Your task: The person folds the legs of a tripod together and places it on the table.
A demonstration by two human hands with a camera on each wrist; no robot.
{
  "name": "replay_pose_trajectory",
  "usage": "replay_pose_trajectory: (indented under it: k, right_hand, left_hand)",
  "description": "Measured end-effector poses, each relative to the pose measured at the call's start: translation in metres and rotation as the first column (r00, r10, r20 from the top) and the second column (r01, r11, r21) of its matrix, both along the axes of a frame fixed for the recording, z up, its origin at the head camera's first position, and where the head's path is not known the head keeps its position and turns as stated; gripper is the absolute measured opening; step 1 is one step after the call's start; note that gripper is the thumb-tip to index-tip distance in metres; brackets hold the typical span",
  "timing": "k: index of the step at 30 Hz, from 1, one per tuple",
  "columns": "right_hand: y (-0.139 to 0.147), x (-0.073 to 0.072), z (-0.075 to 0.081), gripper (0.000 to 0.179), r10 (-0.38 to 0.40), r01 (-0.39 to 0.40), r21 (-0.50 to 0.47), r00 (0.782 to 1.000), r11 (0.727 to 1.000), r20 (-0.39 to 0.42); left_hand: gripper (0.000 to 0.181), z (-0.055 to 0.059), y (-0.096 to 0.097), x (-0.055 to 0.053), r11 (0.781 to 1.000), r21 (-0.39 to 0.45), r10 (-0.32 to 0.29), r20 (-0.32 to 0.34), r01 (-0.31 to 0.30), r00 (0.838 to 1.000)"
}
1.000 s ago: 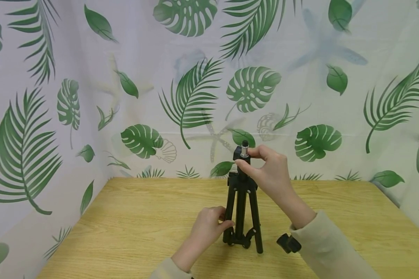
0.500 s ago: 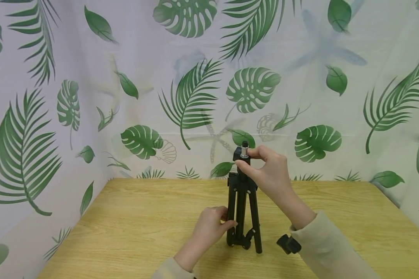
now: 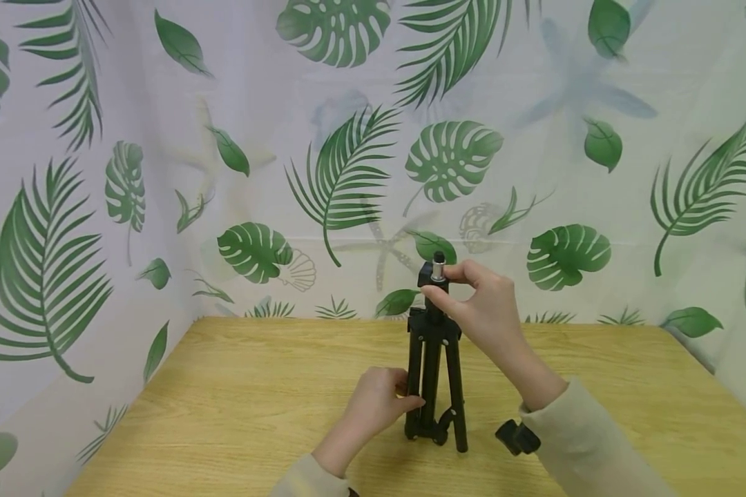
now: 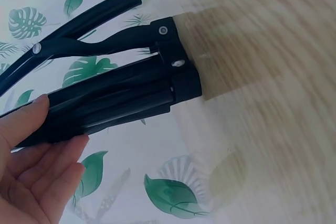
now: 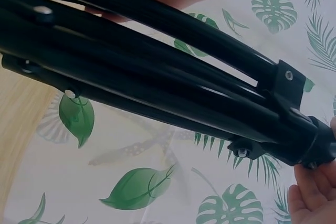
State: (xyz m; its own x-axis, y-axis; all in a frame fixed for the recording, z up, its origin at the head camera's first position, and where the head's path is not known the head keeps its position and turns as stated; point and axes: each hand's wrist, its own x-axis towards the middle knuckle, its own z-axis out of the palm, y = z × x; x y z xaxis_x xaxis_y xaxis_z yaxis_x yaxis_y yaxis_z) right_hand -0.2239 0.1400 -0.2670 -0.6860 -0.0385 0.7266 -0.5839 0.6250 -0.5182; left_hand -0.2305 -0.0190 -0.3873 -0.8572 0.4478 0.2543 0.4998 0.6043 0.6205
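Observation:
A black tripod (image 3: 432, 366), its legs nearly folded together, is upright in the middle of the head view. At its top is a silver stud (image 3: 438, 269) with a black tip. My right hand (image 3: 490, 304) holds the tripod's top between thumb and fingers, just beside the stud. Lower down, my left hand (image 3: 373, 406) grips the left leg with the thumb in front. In the left wrist view, that hand's fingers (image 4: 58, 177) curl beneath the black tubes (image 4: 115, 93). The right wrist view shows the right fingers (image 5: 310, 195) at the collar end. Whether the feet touch the table cannot be told.
A small black clamp-like piece (image 3: 518, 437) is beside the right sleeve (image 3: 590, 442); its support is unclear. The wood-grain table (image 3: 255, 386) extends on both sides of the tripod. A leaf-patterned cloth (image 3: 360, 90) hangs behind and to the left.
My left hand has shifted slightly right, bringing the tripod's left leg a little closer to the middle. The right hand keeps its hold at the top.

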Motion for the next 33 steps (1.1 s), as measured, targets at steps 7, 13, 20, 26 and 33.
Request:
replay_pose_trajectory:
  k: [7,13,20,26,33]
  right_hand:
    - [0.009,0.009,0.004,0.036,0.007,-0.012,0.088,0.999,0.996,0.053]
    - [0.021,0.021,-0.004,0.042,0.004,-0.010,0.113,0.998,0.994,0.056]
    - [0.033,0.031,-0.032,0.042,-0.014,-0.011,0.157,0.988,0.987,0.152]
    - [0.038,0.029,-0.059,0.045,-0.011,-0.046,0.229,0.970,0.972,0.242]
    - [0.038,0.031,-0.079,0.042,-0.006,-0.085,0.243,0.936,0.966,0.352]
  left_hand:
    - [0.015,0.001,0.003,0.001,0.999,0.029,0.022,0.024,-0.022,0.999]
    - [0.016,-0.002,0.003,0.000,0.999,0.032,0.033,0.021,-0.033,0.999]
    - [0.017,-0.005,0.002,-0.003,0.999,0.042,0.024,0.037,-0.025,0.999]
    - [0.017,-0.006,0.000,-0.003,0.998,0.067,0.018,0.047,-0.021,0.999]
    - [0.016,-0.005,-0.002,-0.002,0.995,0.091,0.023,0.063,-0.029,0.998]
